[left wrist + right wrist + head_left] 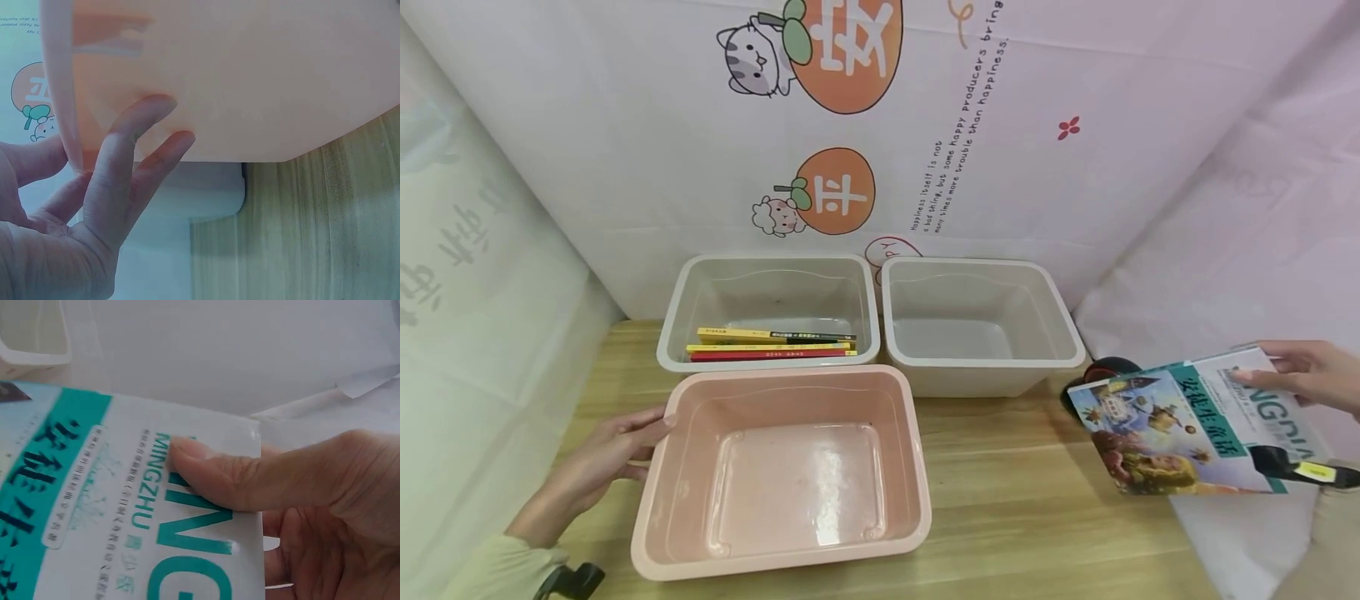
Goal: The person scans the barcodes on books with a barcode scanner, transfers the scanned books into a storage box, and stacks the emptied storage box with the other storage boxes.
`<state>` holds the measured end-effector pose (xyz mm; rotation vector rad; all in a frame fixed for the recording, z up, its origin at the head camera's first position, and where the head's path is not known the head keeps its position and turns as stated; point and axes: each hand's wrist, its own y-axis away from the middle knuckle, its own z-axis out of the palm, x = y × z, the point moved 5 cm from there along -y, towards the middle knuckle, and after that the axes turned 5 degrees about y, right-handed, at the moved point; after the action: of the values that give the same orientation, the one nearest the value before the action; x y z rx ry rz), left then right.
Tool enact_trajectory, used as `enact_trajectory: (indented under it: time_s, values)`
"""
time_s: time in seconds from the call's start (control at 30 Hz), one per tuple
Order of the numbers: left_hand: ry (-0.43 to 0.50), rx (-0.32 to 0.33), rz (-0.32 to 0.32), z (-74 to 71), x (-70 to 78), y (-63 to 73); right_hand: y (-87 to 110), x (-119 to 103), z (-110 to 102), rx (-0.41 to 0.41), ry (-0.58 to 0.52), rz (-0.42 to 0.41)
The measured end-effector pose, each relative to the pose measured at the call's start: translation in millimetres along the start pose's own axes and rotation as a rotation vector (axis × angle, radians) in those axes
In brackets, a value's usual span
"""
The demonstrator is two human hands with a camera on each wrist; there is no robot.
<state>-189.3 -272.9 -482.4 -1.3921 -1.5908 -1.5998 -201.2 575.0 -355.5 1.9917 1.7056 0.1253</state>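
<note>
A pink plastic bin [793,467] stands on the wooden table in front of me. At its left rim, my left hand [606,454] grips the edge; in the left wrist view the fingers [112,181] lie along the outside wall, the thumb by the rim. On the right, my right hand [1311,371] holds a paperback book [1172,433] by its edge, thumb flat on the white part of the cover. The book has a colourful picture, a green title band and large green letters, and is tilted over the table's right edge.
Behind the pink bin stand two off-white bins, a left one [767,287] and a right one [985,367]. Several thin books [775,343] lie in the left one. A black and red object [1108,367] is partly hidden by the held book. Printed white cloth [1000,167] surrounds the table [1000,483].
</note>
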Motion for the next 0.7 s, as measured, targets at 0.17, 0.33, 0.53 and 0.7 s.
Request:
enact_trajectory:
  time_s: [0.17, 0.33, 0.53, 0.7]
  values:
    - [0.005, 0.004, -0.004, 1.0, -0.6, -0.6, 12.8, -18.9, -1.2, 0.029, 0.048, -0.133]
    - [0.003, 0.012, 0.005, 0.8, 0.2, 1.0, 27.4, -43.3, -6.6, 0.160, 0.056, -0.232]
    - [0.005, 0.045, 0.016, 1.7, 0.2, 2.2, 38.5, -63.4, -21.5, 0.409, -0.032, -0.295]
    - [0.006, 0.041, 0.014, 2.3, 0.3, 2.0, 39.6, -83.9, -25.3, 0.538, -0.152, -0.354]
